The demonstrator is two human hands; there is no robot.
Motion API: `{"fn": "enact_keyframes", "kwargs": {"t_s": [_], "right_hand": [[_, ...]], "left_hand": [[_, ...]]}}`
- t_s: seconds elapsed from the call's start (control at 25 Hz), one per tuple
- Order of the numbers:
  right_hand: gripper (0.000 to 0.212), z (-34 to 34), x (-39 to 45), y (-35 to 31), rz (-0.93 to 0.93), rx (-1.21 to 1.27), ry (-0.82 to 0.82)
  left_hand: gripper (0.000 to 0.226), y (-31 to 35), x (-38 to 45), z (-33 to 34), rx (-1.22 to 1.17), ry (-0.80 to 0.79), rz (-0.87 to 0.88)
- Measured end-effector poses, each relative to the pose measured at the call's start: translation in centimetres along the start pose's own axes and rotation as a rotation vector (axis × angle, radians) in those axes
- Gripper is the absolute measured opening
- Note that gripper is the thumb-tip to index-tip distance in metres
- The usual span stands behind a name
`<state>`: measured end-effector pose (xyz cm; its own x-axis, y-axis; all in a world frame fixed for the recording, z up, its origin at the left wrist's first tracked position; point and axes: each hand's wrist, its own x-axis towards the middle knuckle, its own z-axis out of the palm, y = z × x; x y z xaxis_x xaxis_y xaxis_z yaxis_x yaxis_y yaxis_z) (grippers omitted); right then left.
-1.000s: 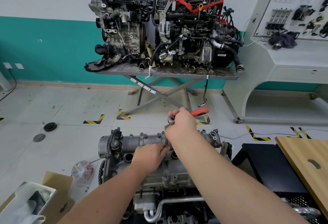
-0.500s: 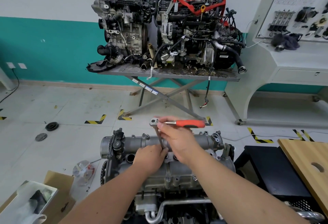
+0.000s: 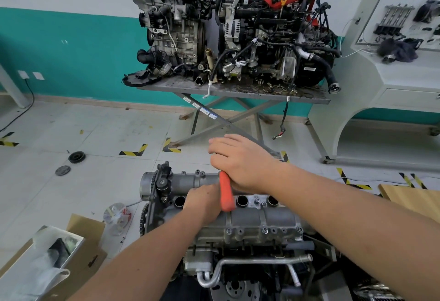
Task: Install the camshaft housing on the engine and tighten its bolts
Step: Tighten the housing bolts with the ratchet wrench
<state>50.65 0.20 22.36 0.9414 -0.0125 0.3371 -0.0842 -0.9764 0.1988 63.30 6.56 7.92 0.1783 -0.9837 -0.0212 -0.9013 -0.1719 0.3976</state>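
The camshaft housing sat on top of the engine, directly beneath both hands, its long axis running left to right across the view. The right hand was curled round the upper end of the red-handled ratchet, the fingers wrapped over the top of it and pointing away to the left. The red handle pointed down and toward the person, crossing the housing's long axis almost squarely. The ratchet's head and the bolt it worked lay hidden under that hand, so the exact seat could not be told. The left hand lay just left of the handle, touching it, knuckles up, fingers tucked down at the housing near the row of round plug wells; whether they pinched an extension or merely steadied it could not be seen. In my judgement the right hand, being the one on the handle, would do the swinging, and the left stood nearest to the arc.

Beyond the fingers, well apart, two further engines stood on a folding worktop. A cardboard box lay on the floor to the near left.
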Motion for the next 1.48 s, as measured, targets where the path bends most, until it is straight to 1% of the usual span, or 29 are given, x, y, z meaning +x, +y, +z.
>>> {"fn": "enact_keyframes", "kwargs": {"t_s": [0.04,0.12,0.16,0.2,0.28,0.44,0.52,0.56,0.6,0.68,0.72,0.76,0.8,0.84,0.88,0.92,0.96,1.0,1.04,1.08,1.12,1.16,1.2,1.24,1.28,1.36,1.4,1.44,1.48], "right_hand": [[0.013,-0.6,0.5,-0.1,0.003,-0.042,-0.094],[0.008,-1.6,1.8,-0.5,0.079,-0.134,-0.378],[0.006,-1.8,2.6,-0.8,0.126,-0.166,-0.487],[0.006,-2.1,3.3,-1.1,0.169,-0.174,-0.545],[0.007,-2.2,4.5,-1.6,0.233,-0.153,-0.588],[0.030,-2.3,5.6,-1.4,0.269,-0.085,-0.630],[0.025,-2.1,5.7,-1.2,0.309,-0.039,-0.616],[0.020,-1.9,5.7,-0.9,0.381,0.015,-0.592],[0.020,-1.8,5.7,-0.6,0.487,0.075,-0.580],[0.028,-1.5,5.5,0.3,0.694,0.194,-0.584],[0.028,-1.3,5.3,0.6,0.796,0.324,-0.598],[0.026,-1.2,5.1,0.7,0.916,0.520,-0.588],[0.023,-1.1,4.8,0.7,1.061,0.765,-0.536],[0.019,-1.1,4.6,0.7,1.225,1.036,-0.441],[0.016,-1.1,4.3,0.5,1.384,1.315,-0.304],[0.013,-1.0,4.2,0.2,1.518,1.592,-0.105],[0.013,-0.8,4.1,-0.1,1.608,1.837,0.162],[0.013,-0.2,4.0,-0.5,1.637,2.010,0.449],[0.013,0.4,3.8,-0.9,1.618,2.112,0.684],[0.011,1.0,3.7,-1.5,1.570,2.181,0.835],[0.009,1.4,3.5,-2.2,1.513,2.238,0.895],[0.007,1.7,3.3,-2.7,1.471,2.278,0.866],[0.006,1.6,3.1,-3.0,1.461,2.278,0.770],[0.008,1.4,3.0,-3.0,1.482,2.208,0.628],[0.009,1.1,3.0,-2.7,1.507,2.066,0.477],[0.007,0.0,3.0,-1.5,1.496,1.662,0.205],[0.009,-0.7,3.0,-0.9,1.416,1.428,0.054],[0.013,-1.5,3.0,-0.4,1.266,1.148,-0.119],[0.016,-2.0,3.0,0.0,1.047,0.842,-0.287]], "left_hand": [[0.027,-0.2,0.0,0.2,-0.090,0.002,0.021],[0.018,-0.3,0.1,0.5,-0.230,-0.057,0.045],[0.016,-0.5,0.1,0.5,-0.234,-0.070,0.041],[0.015,-0.5,0.0,0.5,-0.215,-0.062,0.040],[0.023,-0.3,-0.2,0.0,-0.169,-0.042,0.047],[0.037,0.2,-0.3,-0.5,-0.198,-0.044,0.019],[0.039,0.3,-0.5,-0.7,-0.128,-0.055,0.007],[0.040,0.2,-0.5,-0.7,-0.047,-0.048,0.012],[0.039,0.2,-0.5,-0.6,0.023,-0.043,0.023],[0.037,0.2,-0.5,-0.5,0.052,-0.046,0.043],[0.036,0.2,-0.5,-0.4,0.045,-0.051,0.043],[0.036,0.2,-0.4,-0.4,0.046,-0.054,0.044],[0.036,0.2,-0.4,-0.4,0.051,-0.054,0.043],[0.037,0.2,-0.3,-0.3,0.054,-0.051,0.041],[0.038,0.2,-0.3,-0.3,0.052,-0.046,0.035],[0.039,0.2,-0.2,-0.3,0.045,-0.043,0.030],[0.040,0.1,-0.2,-0.3,0.030,-0.044,0.027],[0.041,0.2,-0.3,-0.3,0.013,-0.045,0.029],[0.042,0.2,-0.4,-0.4,0.007,-0.043,0.034],[0.042,0.2,-0.4,-0.4,0.012,-0.035,0.041],[0.042,0.2,-0.5,-0.4,0.026,-0.026,0.043],[0.042,0.2,-0.5,-0.4,0.040,-0.017,0.044],[0.041,0.2,-0.6,-0.4,0.050,-0.016,0.042],[0.041,0.1,-0.6,-0.4,0.054,-0.020,0.039],[0.040,0.1,-0.5,-0.4,0.053,-0.026,0.038],[0.037,0.0,-0.4,-0.3,0.048,-0.037,0.041],[0.036,0.0,-0.3,-0.2,0.049,-0.043,0.046],[0.035,0.0,-0.3,-0.2,0.052,-0.049,0.048],[0.035,0.0,-0.3,-0.1,0.055,-0.055,0.045]]}}
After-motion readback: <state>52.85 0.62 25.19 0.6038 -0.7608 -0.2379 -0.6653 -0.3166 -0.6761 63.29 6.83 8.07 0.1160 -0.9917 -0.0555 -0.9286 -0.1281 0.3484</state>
